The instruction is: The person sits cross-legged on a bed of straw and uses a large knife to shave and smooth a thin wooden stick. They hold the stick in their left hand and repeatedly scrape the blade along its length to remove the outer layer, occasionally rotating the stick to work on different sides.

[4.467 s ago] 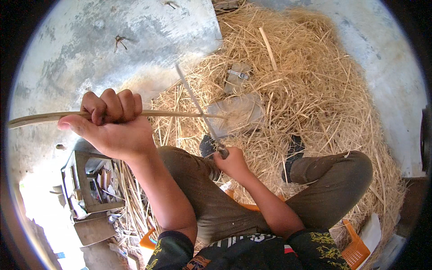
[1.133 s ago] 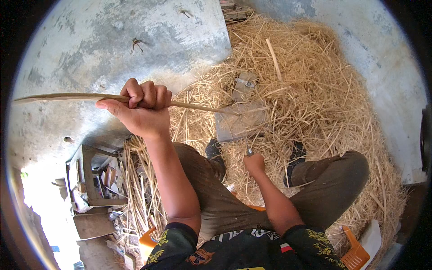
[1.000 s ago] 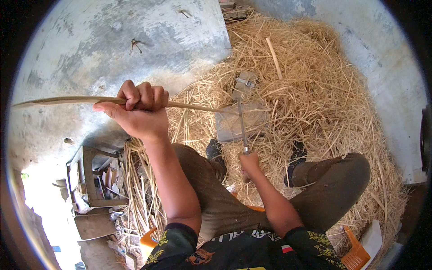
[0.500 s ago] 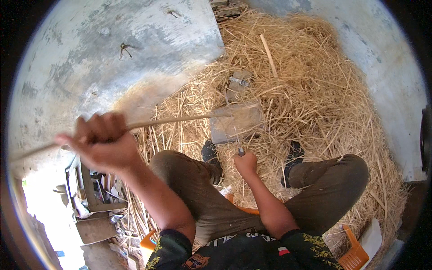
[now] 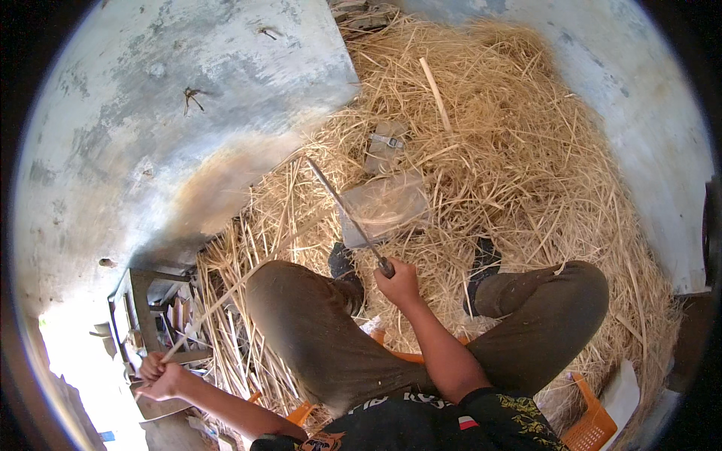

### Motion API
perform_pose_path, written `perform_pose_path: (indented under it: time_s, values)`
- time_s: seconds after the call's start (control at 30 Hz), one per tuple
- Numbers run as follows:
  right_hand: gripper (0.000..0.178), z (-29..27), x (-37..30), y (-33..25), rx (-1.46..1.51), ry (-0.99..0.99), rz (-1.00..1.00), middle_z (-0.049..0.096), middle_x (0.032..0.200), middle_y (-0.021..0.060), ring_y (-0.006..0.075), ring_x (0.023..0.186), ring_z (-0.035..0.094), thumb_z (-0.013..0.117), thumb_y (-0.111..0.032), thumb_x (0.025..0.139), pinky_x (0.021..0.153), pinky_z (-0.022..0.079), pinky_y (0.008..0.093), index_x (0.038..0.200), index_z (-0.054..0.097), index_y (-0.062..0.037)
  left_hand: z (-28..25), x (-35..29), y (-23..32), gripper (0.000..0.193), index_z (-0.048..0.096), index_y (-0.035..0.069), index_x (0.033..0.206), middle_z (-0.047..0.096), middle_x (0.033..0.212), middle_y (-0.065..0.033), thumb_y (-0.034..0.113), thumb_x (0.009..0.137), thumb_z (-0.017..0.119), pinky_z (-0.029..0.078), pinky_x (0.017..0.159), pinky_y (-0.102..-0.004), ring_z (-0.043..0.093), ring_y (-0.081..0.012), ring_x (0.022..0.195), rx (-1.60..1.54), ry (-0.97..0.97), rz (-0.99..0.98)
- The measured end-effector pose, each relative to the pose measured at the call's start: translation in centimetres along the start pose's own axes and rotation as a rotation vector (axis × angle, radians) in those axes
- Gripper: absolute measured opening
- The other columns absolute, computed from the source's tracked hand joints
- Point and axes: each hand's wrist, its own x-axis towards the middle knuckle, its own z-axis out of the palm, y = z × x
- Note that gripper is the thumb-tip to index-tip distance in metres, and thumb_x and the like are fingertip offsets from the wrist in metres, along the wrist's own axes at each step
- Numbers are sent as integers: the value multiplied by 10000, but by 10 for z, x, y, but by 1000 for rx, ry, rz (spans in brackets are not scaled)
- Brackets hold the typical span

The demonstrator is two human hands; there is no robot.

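My left hand (image 5: 159, 378), low at the left, is closed round the end of a long pale wooden strip (image 5: 229, 292). The strip runs up and right past my left knee, its far end blurring near a flat grey block (image 5: 391, 203). In front of me, my right hand (image 5: 398, 284) grips the dark handle of a long, narrow knife (image 5: 347, 210). Its blade points up and left across the block's left edge, near the strip's far end; whether they touch, I cannot tell. Pale shavings lie on top of the block.
Fine shavings (image 5: 511, 128) heap up across the floor beyond and to the right. A wristwatch (image 5: 387, 140) rests on a brown slab behind the block. Long strips (image 5: 237, 331) lie left of my knee, beside a dark wooden frame (image 5: 143, 308). An orange plastic chair (image 5: 590, 425) shows beneath me.
My left hand has dropped down and left, drawing the strip off the block to a slant. The knife has swung left and its blade now shows at full length.
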Motion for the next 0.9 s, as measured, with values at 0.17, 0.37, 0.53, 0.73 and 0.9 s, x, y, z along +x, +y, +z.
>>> perform_pose_path:
  time_s: [0.17,0.37,0.53,0.73,0.9]
  values:
    - [238,-10,10,-44,4,-207,-109,609,627,163,368,619,640,714,-263,750,610,501,438,785,652,-36,-155,46,-38,562,211,200,602,181,498,43,568,1022,274,178,376,-275,176,-122,401,-187,543,-62]
    - [219,-2,-1,-26,-150,-137,-197,607,634,161,359,623,634,718,-241,743,605,499,434,769,634,-41,-278,10,-84,518,280,171,681,273,557,16,569,1013,290,256,429,-296,262,-144,451,51,758,-254]
    - [256,4,-10,7,-427,35,154,635,659,137,356,656,649,701,-297,804,623,507,450,795,639,-49,-342,-43,-106,495,338,148,746,350,606,-6,569,1006,304,321,474,-313,334,-161,493,237,807,-433]
    - [340,-15,-14,10,-391,0,526,693,825,166,373,820,680,673,-403,842,731,510,503,894,673,-67,-385,-86,-124,489,408,120,825,442,665,-33,569,997,320,399,528,-334,420,-183,543,361,790,-605]
    - [354,-8,-17,35,-480,75,542,691,869,177,387,872,675,690,-372,835,781,502,509,977,645,-51,-405,-102,-137,501,466,97,890,519,714,-56,569,989,334,463,573,-351,491,-201,585,435,717,-748]
